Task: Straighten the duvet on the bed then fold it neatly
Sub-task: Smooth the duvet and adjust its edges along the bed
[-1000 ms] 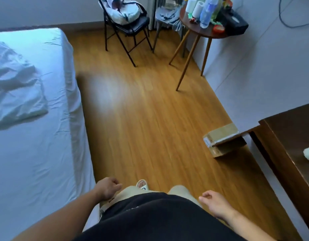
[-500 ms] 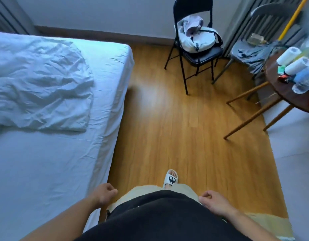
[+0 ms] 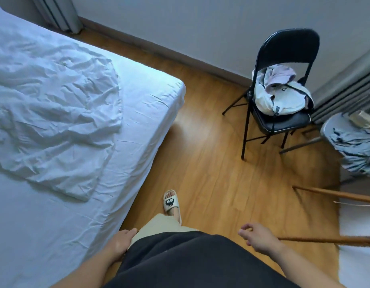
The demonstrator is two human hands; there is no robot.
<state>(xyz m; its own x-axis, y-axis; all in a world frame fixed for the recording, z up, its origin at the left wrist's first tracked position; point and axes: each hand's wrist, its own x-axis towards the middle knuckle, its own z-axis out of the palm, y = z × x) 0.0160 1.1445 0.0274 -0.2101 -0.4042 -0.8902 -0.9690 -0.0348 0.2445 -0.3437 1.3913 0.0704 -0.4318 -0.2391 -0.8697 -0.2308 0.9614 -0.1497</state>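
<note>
The crumpled duvet lies on the bed at ten o'clock; left hand and right hand hang loose-fingered, empty, so the person should first grasp its near corners, pulling evenly.

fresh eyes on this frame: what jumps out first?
The crumpled white duvet lies bunched on the left part of the bed, with neither hand on it. Across the wood floor, a black folding chair by the wall carries a pale bag. At the bottom, the left hand hangs by the bed's edge and the right hand over the floor, both empty.
</note>
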